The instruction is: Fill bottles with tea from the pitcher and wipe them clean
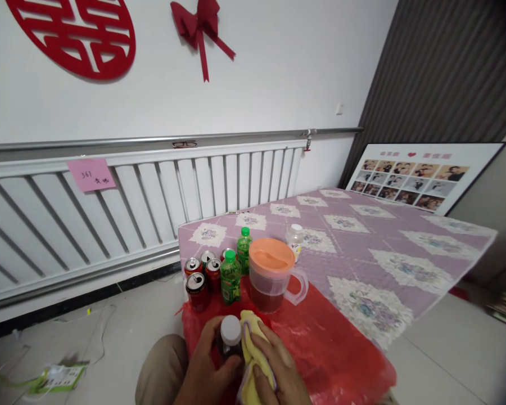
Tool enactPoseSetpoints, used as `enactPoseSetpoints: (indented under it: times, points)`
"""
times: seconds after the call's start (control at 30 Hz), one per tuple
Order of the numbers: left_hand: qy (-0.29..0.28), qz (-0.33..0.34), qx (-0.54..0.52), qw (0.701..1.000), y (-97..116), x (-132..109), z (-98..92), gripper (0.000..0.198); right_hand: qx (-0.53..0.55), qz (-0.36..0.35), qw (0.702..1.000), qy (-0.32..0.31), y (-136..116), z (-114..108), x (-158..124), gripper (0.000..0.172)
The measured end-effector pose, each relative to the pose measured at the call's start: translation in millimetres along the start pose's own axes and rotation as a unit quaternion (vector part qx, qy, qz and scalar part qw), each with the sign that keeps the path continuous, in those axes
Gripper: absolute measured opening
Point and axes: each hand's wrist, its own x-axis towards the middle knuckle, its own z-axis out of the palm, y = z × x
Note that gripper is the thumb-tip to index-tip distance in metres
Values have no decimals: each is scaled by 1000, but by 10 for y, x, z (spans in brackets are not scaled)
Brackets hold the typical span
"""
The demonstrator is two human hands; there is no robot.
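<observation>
A white-walled room with a long radiator [109, 208]. A low surface under a purple patterned cover [362, 242] has its near end draped in a red plastic sheet [329, 343]. An orange-lidded pitcher [272, 273] stands on the sheet. Left of the pitcher cluster soda cans [198, 287] and two green bottles [230, 278], and a small clear bottle [296, 239] stands behind it.

In front of the pitcher, the left hand [206, 365] wraps around a dark white-capped bottle [230, 332], held upright. The right hand [278, 371] presses a yellow cloth [251, 332] against the bottle's side, fingers curled over it. Wiping seems under way, but the bottle's lower part is hidden, so how much is done is unclear. The other containers stand untouched.
</observation>
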Motion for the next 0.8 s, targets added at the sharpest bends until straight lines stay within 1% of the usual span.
enactPoseSetpoints:
  times: [0.07, 0.17, 0.33, 0.43, 0.5, 0.57, 0.7, 0.8]
  points:
    - [-20, 12, -1, 1000, 5, 11, -20, 52, -10, 3, 1000, -5, -23, 21, 55, 44]
    - [-38, 16, -16, 999, -21, 40, -47, 52, -3, 13, 1000, -9, -77, 11, 238, 40]
    - [-34, 24, -26, 999, -28, 58, -51, 51, 63, -2, 997, -52, -210, -107, 648, 42]
    - [-32, 24, -8, 999, 8, 48, -45, 48, 77, -4, 995, -62, -264, -142, 759, 44]
    - [-31, 22, -5, 999, 6, 45, -44, 47, 63, -2, 996, -57, -267, -123, 730, 45]
    - [-29, 21, -9, 999, -28, 48, -46, 48, 35, 6, 998, -42, -241, -78, 628, 46]
    - [-28, 16, -10, 999, -117, 53, -53, 51, -23, 13, 1000, -15, -136, 25, 295, 48]
    - [-28, -2, -10, 1000, -119, 43, -55, 50, -52, -11, 998, -26, -48, 111, -11, 52]
